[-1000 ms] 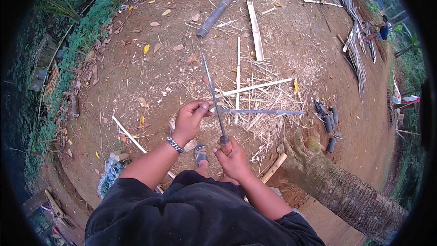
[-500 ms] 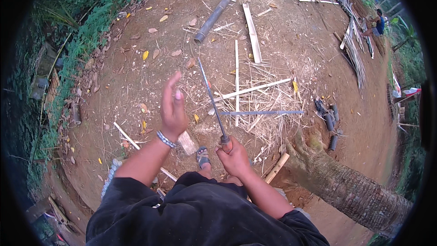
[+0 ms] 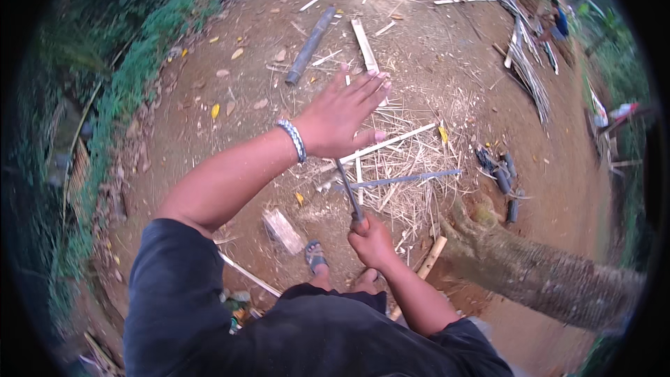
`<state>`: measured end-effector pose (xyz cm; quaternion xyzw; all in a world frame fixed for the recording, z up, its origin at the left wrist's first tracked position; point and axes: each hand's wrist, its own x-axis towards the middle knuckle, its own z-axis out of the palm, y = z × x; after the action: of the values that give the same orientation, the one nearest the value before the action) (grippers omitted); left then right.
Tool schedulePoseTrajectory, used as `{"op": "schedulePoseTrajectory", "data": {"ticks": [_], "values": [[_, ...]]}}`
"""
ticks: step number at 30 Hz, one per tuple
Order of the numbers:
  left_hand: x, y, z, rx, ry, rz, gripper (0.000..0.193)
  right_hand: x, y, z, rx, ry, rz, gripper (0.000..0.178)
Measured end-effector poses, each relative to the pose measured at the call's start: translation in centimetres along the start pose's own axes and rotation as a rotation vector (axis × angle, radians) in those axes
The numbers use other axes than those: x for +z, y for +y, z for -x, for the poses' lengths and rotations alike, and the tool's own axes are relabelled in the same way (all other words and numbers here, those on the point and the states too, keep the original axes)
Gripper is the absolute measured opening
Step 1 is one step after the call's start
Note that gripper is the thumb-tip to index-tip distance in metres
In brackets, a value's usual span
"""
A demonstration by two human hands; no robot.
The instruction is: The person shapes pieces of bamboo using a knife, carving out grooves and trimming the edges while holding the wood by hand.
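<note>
My right hand [image 3: 370,239] is closed around the handle of a machete [image 3: 349,190], whose blade points up and away from me. The far part of that blade is hidden behind my left hand [image 3: 342,115]. Stretched out with spread fingers, the left hand holds nothing and wears a braided bracelet at the wrist. Beneath both hands the ground carries a heap of pale strips and shavings [image 3: 412,204]. A long dark strip [image 3: 419,176] and a pale bamboo strip [image 3: 412,134] lie across it. Whether the left hand touches the blade, I cannot tell.
Near my sandalled foot lies a wooden block [image 3: 283,231]. Farther off are a dark bamboo tube [image 3: 311,45] and a split bamboo piece [image 3: 363,43]. A thick tree trunk [image 3: 544,276] stands at the right. Another person [image 3: 558,22] is at the far right.
My left hand has swung to the right and forward, turning flat with fingers spread over the blade. My right hand, still gripping the machete, has shifted slightly right.
</note>
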<state>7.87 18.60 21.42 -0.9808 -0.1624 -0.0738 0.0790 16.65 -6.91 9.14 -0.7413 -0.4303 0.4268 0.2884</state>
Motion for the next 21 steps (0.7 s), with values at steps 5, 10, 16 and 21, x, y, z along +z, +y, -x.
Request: {"op": "schedulePoseTrajectory", "data": {"ticks": [5, 10, 16, 21], "values": [[-6.0, 2.3, -2.2, 0.064, 0.419, 0.085, 0.085, -1.2, 0.6, 2.0, 0.013, -0.018, -0.06, 0.013], [0.3, 1.5, -0.6, 0.008, 0.092, 0.035, 0.085, -0.9, 1.9, 2.1, 0.021, -0.043, 0.017, 0.017], [4.4, 4.6, 1.3, -0.066, 0.01, 0.17, 0.077, -1.0, 3.8, 4.1, 0.079, -0.073, 0.08, 0.023], [3.8, 4.0, 0.9, -0.025, 0.21, 0.317, 0.076, -2.2, 4.4, 4.0, 0.136, -0.021, 0.077, 0.024]]}}
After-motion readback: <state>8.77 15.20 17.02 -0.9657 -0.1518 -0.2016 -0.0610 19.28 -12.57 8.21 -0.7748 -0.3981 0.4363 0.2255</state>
